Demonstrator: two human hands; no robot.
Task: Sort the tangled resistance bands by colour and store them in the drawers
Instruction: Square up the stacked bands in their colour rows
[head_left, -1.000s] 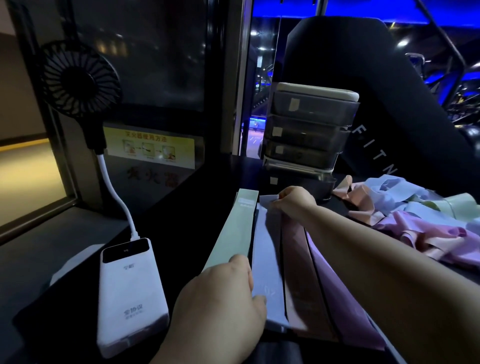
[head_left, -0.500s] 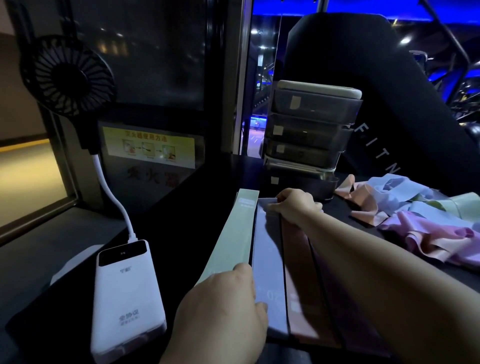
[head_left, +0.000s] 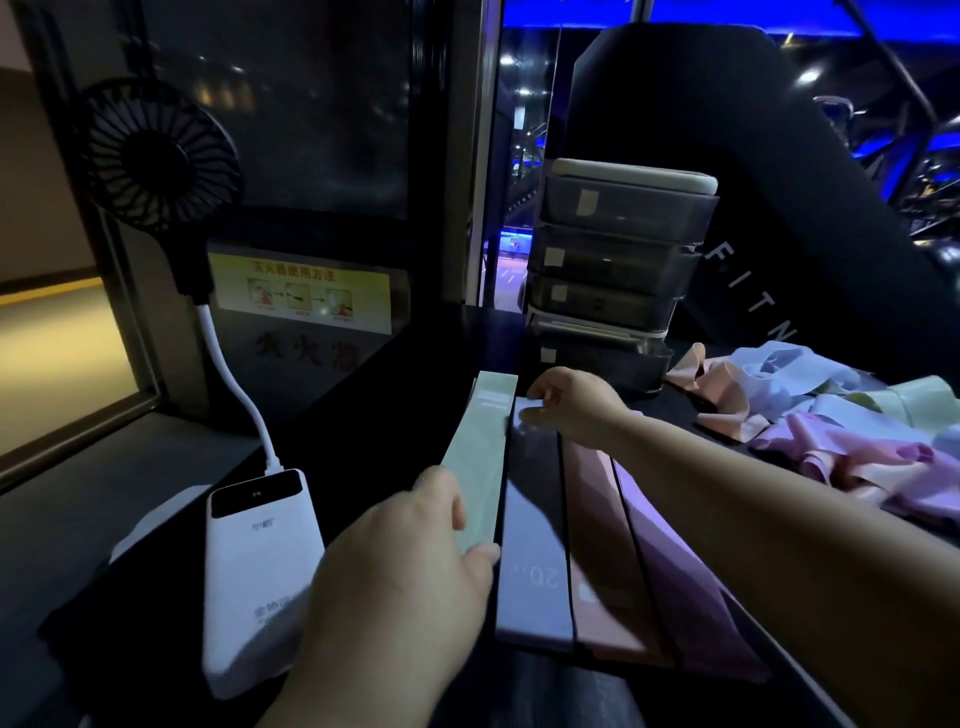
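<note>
Four bands (head_left: 597, 545) laid flat by colour. Pile (head_left: 831, 431) not yet sorted; drawers (head_left: 618, 260) shut. Right hand (head_left: 571, 405) grip clamped on blue band (head_left: 530, 519); left hand (head_left: 395, 582) grip apart, on green band (head_left: 475, 457).

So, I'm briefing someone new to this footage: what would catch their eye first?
Four flat bands lie side by side at centre: green band, blue band, pink band, purple band; the left hand rests on the green one, the right hand pinches the blue one's far end. A tangled pile lies to the right, by the drawer stack.
</note>
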